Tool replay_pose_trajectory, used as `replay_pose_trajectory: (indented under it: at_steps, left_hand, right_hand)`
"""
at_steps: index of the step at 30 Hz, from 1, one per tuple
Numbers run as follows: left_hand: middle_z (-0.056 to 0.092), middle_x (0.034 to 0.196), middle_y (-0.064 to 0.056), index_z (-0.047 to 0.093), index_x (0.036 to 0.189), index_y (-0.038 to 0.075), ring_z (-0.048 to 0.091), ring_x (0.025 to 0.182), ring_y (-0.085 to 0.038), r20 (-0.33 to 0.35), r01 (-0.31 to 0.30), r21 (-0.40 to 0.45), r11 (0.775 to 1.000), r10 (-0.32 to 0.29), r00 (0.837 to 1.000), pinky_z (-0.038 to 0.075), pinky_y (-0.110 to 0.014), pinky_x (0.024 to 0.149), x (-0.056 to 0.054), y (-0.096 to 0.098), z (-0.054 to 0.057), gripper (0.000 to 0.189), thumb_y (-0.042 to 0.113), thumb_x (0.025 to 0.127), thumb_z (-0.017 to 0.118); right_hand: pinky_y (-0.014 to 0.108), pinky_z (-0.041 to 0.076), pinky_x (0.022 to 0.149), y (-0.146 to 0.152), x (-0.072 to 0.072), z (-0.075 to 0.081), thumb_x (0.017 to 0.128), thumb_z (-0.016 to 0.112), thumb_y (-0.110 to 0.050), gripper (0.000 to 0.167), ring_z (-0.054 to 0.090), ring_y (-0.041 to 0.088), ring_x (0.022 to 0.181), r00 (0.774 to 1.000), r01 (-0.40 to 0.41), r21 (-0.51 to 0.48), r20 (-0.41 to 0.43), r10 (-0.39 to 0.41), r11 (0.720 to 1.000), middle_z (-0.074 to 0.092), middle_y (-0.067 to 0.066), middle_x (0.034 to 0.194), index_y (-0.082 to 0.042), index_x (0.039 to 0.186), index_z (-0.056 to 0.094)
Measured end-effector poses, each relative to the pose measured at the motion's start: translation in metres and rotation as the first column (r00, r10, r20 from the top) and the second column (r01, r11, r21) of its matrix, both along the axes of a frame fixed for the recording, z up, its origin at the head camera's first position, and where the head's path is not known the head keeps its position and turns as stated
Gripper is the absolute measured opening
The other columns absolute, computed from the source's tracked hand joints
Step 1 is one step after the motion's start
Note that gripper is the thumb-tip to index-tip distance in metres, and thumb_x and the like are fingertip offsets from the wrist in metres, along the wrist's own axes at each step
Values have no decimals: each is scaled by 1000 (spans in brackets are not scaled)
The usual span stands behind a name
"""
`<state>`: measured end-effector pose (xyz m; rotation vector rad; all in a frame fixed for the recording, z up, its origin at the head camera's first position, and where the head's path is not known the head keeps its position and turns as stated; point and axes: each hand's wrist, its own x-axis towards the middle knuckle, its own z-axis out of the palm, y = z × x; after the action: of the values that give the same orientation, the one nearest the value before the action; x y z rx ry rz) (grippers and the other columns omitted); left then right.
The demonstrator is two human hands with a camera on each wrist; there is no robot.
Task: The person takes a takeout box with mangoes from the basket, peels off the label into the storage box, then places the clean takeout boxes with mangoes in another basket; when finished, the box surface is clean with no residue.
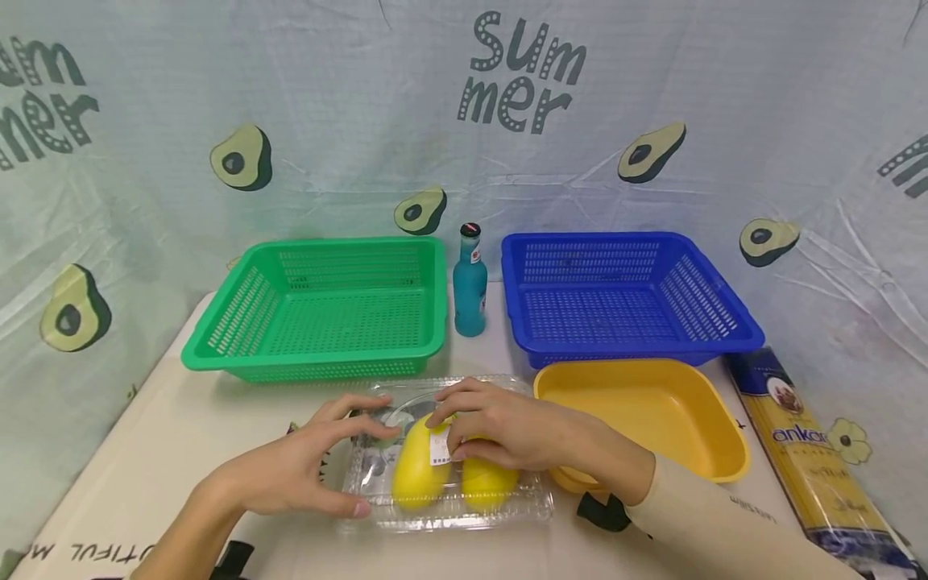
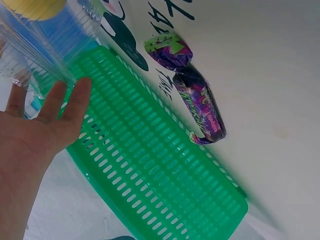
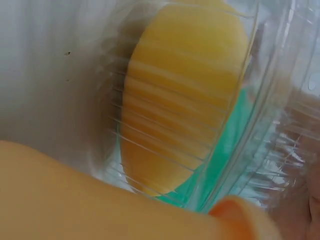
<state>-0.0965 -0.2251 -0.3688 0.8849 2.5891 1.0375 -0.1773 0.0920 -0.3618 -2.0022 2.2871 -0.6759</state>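
A clear plastic clamshell box (image 1: 377, 471) lies on the table in front of me with two yellow mangoes (image 1: 416, 475) inside. A white label (image 1: 440, 445) is on its top. My right hand (image 1: 500, 427) is over the box with bent fingers, its thumb and fingertips around the label; I cannot tell whether they pinch it. Spread fingers of my left hand (image 1: 304, 459) reach along the box's left side, thumb near the front corner. The left wrist view shows its fingertips (image 2: 82, 92) right at the box edge. Through ribbed plastic, the right wrist view shows one mango (image 3: 180, 95) close up.
A green basket (image 1: 435, 338) and a blue basket (image 1: 529, 350) stand behind, a blue bottle (image 1: 471, 290) between them. A yellow basin (image 1: 732, 451) adjoins the box's right side. Packaged pasta (image 1: 812, 459) lies far right. The left wrist view shows a purple wrapped snack (image 2: 200, 105) near the green basket.
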Motion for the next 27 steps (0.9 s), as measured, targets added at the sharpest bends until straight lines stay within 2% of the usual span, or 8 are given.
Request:
replay_pose_trajectory:
  at_steps: [4, 7, 12, 18, 27]
  left_hand:
    - [31, 161, 10, 56, 139, 45, 33, 144, -23, 20, -10, 2, 1000, 10, 1000, 47, -44, 103, 2, 0, -2, 64, 40, 83, 86]
    - [31, 161, 10, 55, 139, 45, 33, 144, -23, -3, -6, -5, 1000, 6, 1000, 46, -43, 104, 2, -1, -2, 64, 40, 83, 86]
    - [32, 162, 8, 55, 140, 44, 33, 144, -23, -35, 2, -7, 1000, -2, 999, 46, -46, 104, 0, 0, -1, 65, 40, 83, 87]
    - [31, 162, 10, 55, 140, 43, 32, 144, -22, -21, -1, -1, 1000, 1, 1000, 46, -45, 103, 2, 0, -1, 65, 40, 83, 86]
    - [31, 161, 12, 55, 139, 44, 32, 144, -24, -13, -10, 0, 1000, 10, 1000, 45, -50, 103, 0, 0, -2, 66, 38, 81, 88]
  right_hand:
    - [35, 37, 118, -2, 1, -1, 107, 56, -20, 12, 50, 21, 137, 997, 24, 32, 66, -26, 999, 64, 2, 134, -15, 104, 67]
    - [33, 38, 117, -2, 2, -2, 108, 54, -19, 11, 51, 19, 135, 993, 41, 21, 107, -43, 999, 63, 2, 133, -14, 110, 64]
    - [31, 39, 116, -2, 1, -4, 108, 53, -17, 8, 53, 17, 130, 992, 52, -6, 119, -51, 999, 63, 2, 131, -14, 108, 61]
    - [32, 41, 113, -2, 2, -6, 108, 52, -18, 8, 54, 17, 127, 993, 57, -19, 106, -55, 998, 62, 3, 131, -14, 106, 59]
    - [34, 43, 109, 0, 0, -9, 108, 51, -14, 7, 54, 19, 123, 983, 101, -81, 162, -86, 992, 62, 4, 128, -14, 101, 54]
